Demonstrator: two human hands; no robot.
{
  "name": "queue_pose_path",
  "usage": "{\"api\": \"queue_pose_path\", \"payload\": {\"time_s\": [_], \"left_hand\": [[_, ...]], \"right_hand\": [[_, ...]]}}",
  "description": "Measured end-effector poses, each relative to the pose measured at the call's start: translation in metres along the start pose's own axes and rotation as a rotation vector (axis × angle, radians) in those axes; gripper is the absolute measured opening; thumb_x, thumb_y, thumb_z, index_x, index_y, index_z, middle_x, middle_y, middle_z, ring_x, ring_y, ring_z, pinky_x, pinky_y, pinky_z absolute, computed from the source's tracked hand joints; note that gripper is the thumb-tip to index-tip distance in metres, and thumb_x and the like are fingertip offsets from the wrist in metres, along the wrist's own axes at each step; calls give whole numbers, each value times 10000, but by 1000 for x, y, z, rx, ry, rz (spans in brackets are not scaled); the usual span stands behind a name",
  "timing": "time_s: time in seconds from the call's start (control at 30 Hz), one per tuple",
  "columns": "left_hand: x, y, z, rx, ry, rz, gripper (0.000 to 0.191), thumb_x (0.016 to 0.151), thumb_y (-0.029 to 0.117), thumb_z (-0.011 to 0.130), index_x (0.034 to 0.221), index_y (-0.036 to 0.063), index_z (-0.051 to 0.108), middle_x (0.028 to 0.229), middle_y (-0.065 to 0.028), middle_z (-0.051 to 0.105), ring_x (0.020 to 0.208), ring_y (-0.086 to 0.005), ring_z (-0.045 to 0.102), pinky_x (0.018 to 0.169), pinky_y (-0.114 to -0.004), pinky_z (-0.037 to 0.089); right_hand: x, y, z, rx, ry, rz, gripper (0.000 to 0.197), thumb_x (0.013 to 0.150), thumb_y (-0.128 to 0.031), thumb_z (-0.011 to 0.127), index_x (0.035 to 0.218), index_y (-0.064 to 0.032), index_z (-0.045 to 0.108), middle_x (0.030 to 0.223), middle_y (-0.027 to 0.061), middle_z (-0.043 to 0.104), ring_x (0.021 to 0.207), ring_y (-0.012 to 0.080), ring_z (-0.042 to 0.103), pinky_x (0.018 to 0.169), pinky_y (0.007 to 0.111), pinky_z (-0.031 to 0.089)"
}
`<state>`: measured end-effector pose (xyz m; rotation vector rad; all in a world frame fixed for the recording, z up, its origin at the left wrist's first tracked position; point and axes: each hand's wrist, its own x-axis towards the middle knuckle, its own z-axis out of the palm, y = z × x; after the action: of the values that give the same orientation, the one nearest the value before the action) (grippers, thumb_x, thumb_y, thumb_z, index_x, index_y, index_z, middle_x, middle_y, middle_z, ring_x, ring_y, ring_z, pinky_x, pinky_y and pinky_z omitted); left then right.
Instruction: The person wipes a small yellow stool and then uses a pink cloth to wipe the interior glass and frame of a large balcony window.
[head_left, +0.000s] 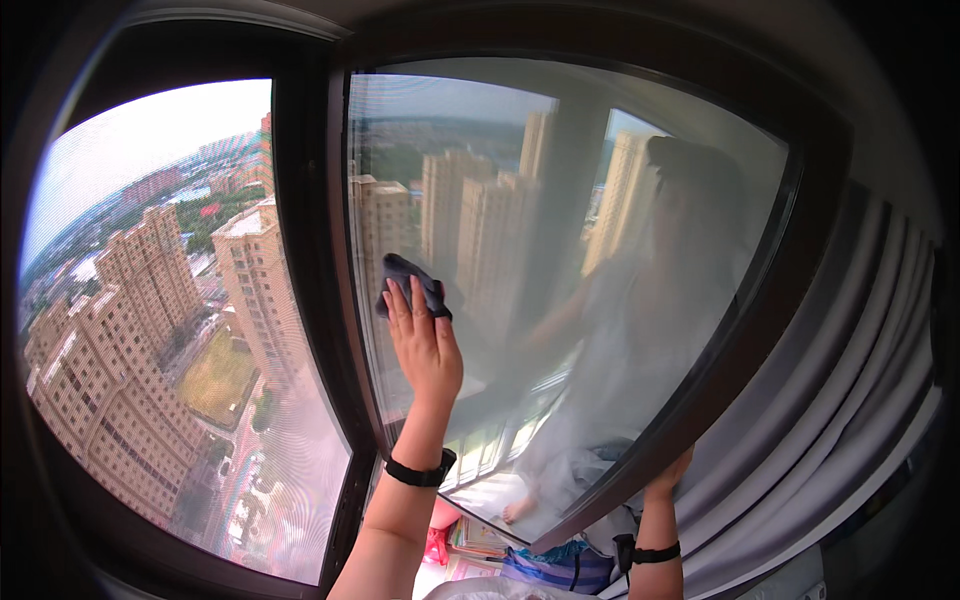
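Observation:
My left hand (424, 349) presses a dark folded cloth (411, 286) flat against the glass pane (487, 300) of an opened window sash, near its hinge side. The fingers lie spread over the cloth. My right hand (670, 472) is at the lower outer edge of the dark sash frame (720, 360); its fingers are partly hidden behind the frame, so its hold is not fully visible. The glass looks hazy and reflects a person and tall buildings. Each wrist wears a black band.
Left of the sash, a screened window opening (217, 337) looks down on high-rise buildings. Grey curtains (810, 405) hang at the right. Below the sash lie books (480, 538), a blue striped bag (559, 570) and a red plastic item (436, 546).

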<state>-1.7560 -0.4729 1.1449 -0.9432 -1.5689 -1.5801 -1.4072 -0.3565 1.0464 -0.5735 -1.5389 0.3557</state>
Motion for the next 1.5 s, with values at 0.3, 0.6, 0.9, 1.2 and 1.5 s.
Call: {"api": "queue_pose_path", "payload": {"time_s": [0.3,0.6,0.9,1.2,1.5], "left_hand": [[-139,30,13,23,-272,400,495,849,324,560,1336,266,496,1465,-129,350,1347,-311,351,1137,-476,176],[-188,11,12,-105,-129,-322,499,878,174,496,1371,157,415,1463,-174,307,1339,-348,322,1110,-453,231],[-323,-36,-4,-40,-394,-78,504,800,230,639,1286,191,510,1377,-155,428,1293,-339,395,1070,-482,311],[-352,-284,-18,-140,-129,-1217,478,996,304,363,1333,-33,404,1264,-251,527,1155,-398,501,970,-382,374],[-443,-145,6,77,-309,-1492,443,974,317,389,1129,-73,532,1035,-305,600,973,-457,554,856,-446,415]], "right_hand": [[-5,59,-26,88,100,112,592,972,-520,360,1145,15,547,1062,122,605,924,223,582,816,354,457],[-7,98,-49,-446,91,-233,473,983,-358,410,1244,30,482,1220,160,537,1061,256,541,936,390,428],[-9,77,-59,1314,-318,397,490,998,-355,375,1332,-1,431,1326,159,475,1187,268,500,1006,390,431],[-1,109,-59,-80,-142,226,425,981,-354,412,1268,-54,507,1237,114,547,1145,257,520,978,375,410],[-11,120,-77,-156,-45,196,426,980,-336,427,1280,-41,492,1248,126,540,1143,261,522,977,370,413]]}}
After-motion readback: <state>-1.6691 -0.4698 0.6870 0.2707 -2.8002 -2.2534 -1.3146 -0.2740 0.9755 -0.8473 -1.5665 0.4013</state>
